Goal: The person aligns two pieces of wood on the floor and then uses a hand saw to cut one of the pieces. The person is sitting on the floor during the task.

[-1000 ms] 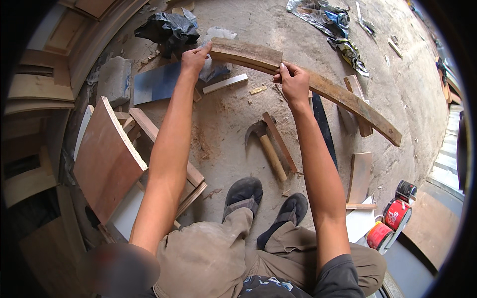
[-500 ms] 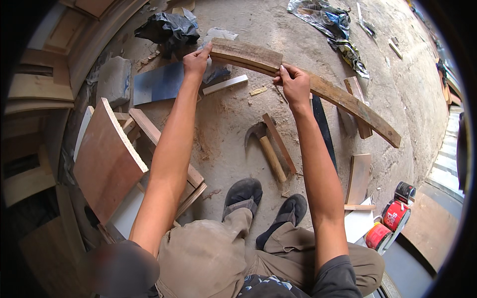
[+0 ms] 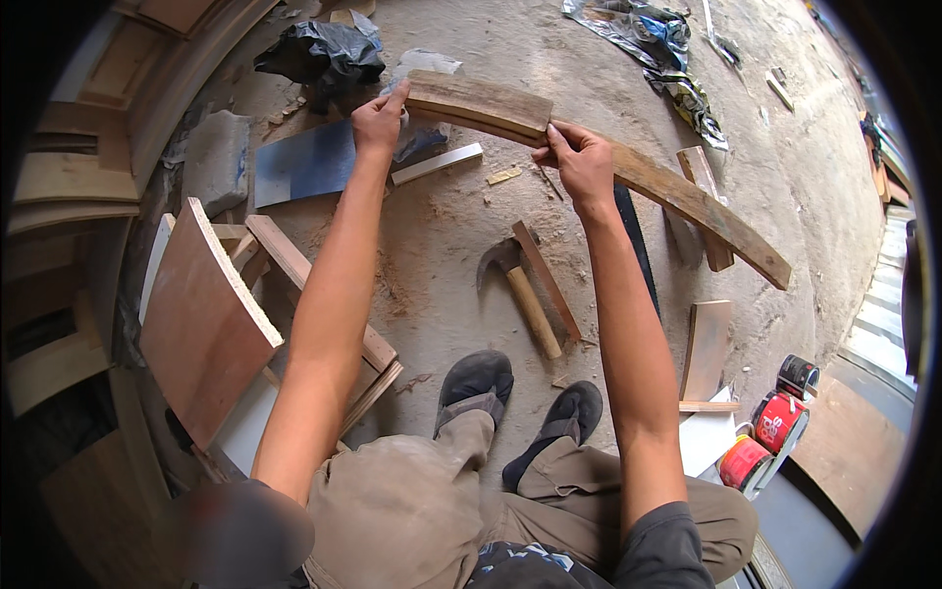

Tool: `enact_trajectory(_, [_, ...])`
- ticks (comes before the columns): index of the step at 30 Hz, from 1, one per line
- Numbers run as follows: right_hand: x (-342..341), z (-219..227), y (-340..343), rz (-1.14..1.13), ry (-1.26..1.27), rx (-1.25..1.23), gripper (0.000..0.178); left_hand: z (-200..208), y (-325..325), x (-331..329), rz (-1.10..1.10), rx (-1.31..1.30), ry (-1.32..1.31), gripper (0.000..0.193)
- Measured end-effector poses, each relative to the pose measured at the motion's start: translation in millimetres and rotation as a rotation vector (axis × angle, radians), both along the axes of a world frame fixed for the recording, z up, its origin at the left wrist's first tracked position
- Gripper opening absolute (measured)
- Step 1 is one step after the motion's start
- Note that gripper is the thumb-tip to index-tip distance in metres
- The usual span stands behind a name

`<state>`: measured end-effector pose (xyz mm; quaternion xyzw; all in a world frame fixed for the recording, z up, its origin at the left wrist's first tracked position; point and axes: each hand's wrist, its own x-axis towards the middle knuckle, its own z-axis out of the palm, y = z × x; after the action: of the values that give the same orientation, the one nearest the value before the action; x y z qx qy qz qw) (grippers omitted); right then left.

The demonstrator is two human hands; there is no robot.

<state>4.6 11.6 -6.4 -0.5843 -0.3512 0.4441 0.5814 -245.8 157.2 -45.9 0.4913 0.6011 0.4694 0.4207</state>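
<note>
A short wooden board [image 3: 481, 98] lies along a longer wooden strip [image 3: 687, 201], their left ends close together. My left hand [image 3: 378, 126] is closed round the left end of both pieces. My right hand [image 3: 579, 162] is closed with thumb and finger pinched where the short board ends, against the longer strip. From there the strip runs out to the right, over another wooden block [image 3: 699, 177]. A thin dark sliver shows below my right fingers; what it is I cannot make out. A claw hammer [image 3: 530, 304] with a wooden handle lies on the floor between my forearms, beside a thin wood strip [image 3: 547, 280].
Plywood and wood offcuts [image 3: 201, 324] stand at the left. A dark saw blade [image 3: 636, 245] lies partly behind my right forearm. Red cans [image 3: 780, 422] sit at the right, near a wood piece [image 3: 706, 348]. Crumpled black plastic [image 3: 324, 61] and a blue panel [image 3: 304, 165] lie farther off.
Both hands keep their hold on the wood pieces. The whole view has shifted slightly; otherwise the pieces and my hands look nearly the same.
</note>
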Motion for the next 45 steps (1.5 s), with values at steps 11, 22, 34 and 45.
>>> enact_trajectory(11, [3.6, 35.1, 12.4, -0.035, -0.766, 0.153, 0.024, -6.4, 6.4, -3.8, -0.100, -0.052, 0.013, 0.037])
enact_trajectory(22, [-1.8, 41.1, 25.0, -0.017, -0.849, -0.134, 0.048, 27.6, 3.6, 14.5, 0.099, 0.520, 0.620, 0.027])
enact_trajectory(34, [10.9, 36.8, 13.7, -0.072, -0.680, -0.007, 0.041, 68.9, -5.0, 132.5, -0.679, 0.215, 0.966, 0.057])
enact_trajectory(45, [6.1, -37.3, -92.2, -0.067, -0.978, -0.363, 0.030, 79.0, -3.4, 133.2, -0.698, 0.115, 1.006, 0.052])
